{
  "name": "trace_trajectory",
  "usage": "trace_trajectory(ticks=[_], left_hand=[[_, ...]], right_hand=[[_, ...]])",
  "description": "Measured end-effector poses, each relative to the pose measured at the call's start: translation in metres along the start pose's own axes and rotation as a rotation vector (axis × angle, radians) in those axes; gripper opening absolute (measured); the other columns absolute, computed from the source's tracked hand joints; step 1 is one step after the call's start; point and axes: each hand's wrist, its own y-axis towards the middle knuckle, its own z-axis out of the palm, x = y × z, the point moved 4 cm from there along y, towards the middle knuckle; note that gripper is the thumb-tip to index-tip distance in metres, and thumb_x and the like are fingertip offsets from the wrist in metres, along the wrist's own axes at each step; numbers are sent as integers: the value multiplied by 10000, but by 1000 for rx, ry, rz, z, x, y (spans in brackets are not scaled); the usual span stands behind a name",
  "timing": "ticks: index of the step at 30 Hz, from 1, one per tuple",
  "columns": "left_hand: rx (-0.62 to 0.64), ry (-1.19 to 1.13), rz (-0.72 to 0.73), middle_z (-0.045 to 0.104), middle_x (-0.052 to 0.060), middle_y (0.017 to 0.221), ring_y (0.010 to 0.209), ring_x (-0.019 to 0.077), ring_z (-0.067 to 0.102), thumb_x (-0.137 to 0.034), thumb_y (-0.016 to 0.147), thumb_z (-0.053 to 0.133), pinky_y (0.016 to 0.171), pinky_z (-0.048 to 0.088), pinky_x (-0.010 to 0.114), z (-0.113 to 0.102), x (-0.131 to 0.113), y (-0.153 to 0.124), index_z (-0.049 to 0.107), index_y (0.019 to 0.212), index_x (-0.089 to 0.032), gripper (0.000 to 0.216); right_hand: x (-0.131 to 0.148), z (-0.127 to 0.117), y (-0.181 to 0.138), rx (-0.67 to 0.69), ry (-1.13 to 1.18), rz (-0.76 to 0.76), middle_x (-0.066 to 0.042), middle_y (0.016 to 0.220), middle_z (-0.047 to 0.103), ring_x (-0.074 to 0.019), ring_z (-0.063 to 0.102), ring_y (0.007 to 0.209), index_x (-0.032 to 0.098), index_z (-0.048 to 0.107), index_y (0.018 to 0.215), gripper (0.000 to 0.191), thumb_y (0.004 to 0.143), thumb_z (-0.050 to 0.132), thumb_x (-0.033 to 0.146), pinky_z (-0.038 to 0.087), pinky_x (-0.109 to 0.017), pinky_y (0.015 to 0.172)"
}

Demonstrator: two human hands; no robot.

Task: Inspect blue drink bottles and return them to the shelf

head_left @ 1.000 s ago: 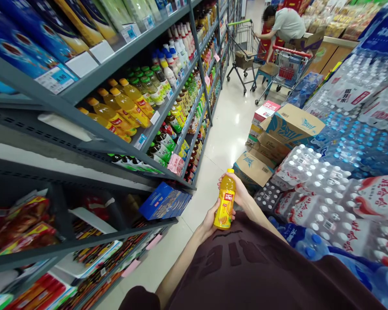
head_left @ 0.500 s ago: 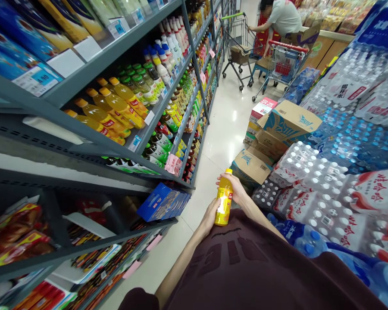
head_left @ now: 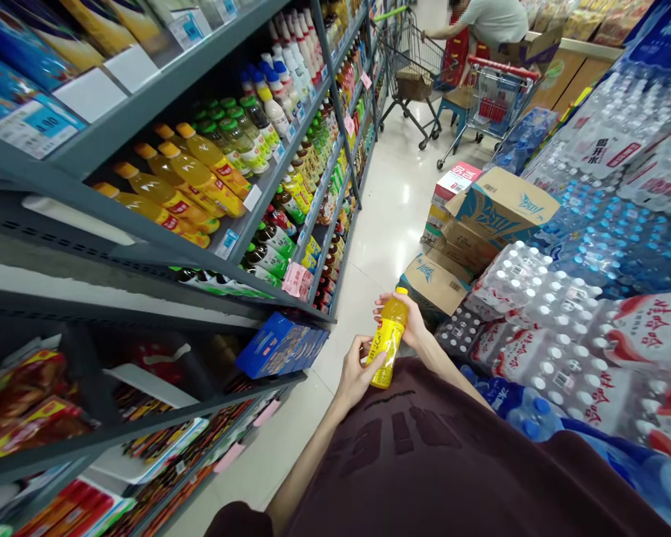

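Item: orange juice bottle (head_left: 388,341), yellow cap, held upright before our chest in the aisle. Right hand (head_left: 411,322) wraps its neck; left hand (head_left: 356,373) cups its base. We judge: steady the base, turn the label toward us.

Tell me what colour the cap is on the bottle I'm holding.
Yellow, like the bottle itself; the cap shows clearly in the head view.
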Motion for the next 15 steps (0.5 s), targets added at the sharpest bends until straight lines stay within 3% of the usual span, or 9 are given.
trace_trajectory(ticks=[10, 15], left_hand=[[-13, 45, -9, 581, 11, 838, 807, 178, 593, -436, 798, 735, 643, 468, 245, 4, -6, 1, 548, 1060, -191, 406], [42, 107, -9, 629, 59, 976, 877, 213, 621, -422, 818, 719, 705, 514, 298, 6, -3, 1, 539, 1140, -187, 438]], right_hand=[[2, -5, 3, -12, 10, 19, -33, 829, 734, -193, 680, 682, 173, 699, 887, 268, 748, 715, 402, 542, -295, 553], [3, -8, 2, -75, -9, 11, -28, 821, 744, -184, 677, 667, 184, 698, 854, 211, 736, 729, 357, 544, -297, 556]])
